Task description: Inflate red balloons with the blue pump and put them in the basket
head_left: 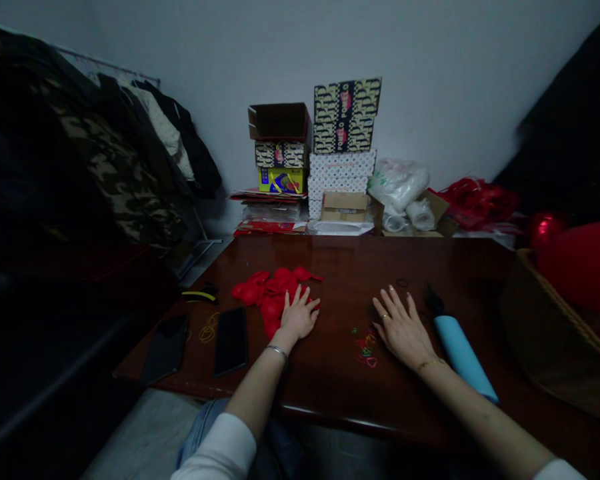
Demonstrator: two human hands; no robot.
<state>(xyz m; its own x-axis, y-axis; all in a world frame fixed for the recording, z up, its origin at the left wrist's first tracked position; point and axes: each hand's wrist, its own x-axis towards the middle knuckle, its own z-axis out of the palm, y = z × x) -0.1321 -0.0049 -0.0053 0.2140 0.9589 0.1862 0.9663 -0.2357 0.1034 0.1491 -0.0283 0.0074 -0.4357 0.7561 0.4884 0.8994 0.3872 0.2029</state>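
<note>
- Left hand (299, 317): lying palm down with fingers spread, pinching nothing; it is overlapping the right edge of the loose pile of red balloons (273, 308). Cannot tell whether the fingertips are pressing on them.
- Balloons: sitting limp on the tabletop (337, 267), on the left hand's side; presumably being heaped together so that single pieces are easy to reach.
- Right hand (403, 331): spreading its fingers palm down, holding nothing visible; it is resting between the coloured rubber bands (367, 347) and a blue tube (463, 353).
- Rubber bands: lying in a small loose cluster between the hands, nearer the right; likely being left in the open because such small loops are easily lost.
- Blue tube: lying on its side just right of the right hand, its dark end pointing away; being flat probably is making it steadier than standing.
- Dark phone (231, 340): lying left of the left forearm, seemingly being set aside, with yellow loops (209, 327) lying beside it.
- Basket (540, 337): standing at the far right, holding a big red balloon (587, 267); its tall wall is probably stopping that from rolling.
</note>
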